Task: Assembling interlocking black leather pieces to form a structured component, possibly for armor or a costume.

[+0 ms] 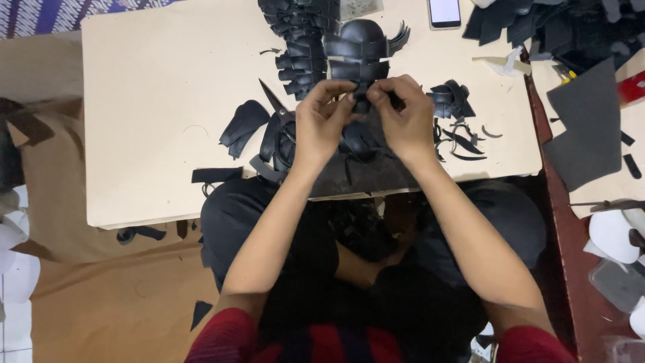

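A black woven sandal upper [360, 50], made of crossed leather straps, lies on the tan work board [161, 101]. My left hand [322, 124] and my right hand [402, 117] meet at its near end, both pinching the same black strap [363, 101] between fingertips. A stack of black cut straps [299, 47] lies just left of the upper. Black-handled scissors [275, 124] rest beside my left wrist.
Curved black offcuts [463, 134] lie right of my right hand. A phone [444, 12] sits at the board's far edge. A dark grey sheet [591, 128] and black scraps cover a second surface at right. White moulded pieces [611, 235] lie at the lower right.
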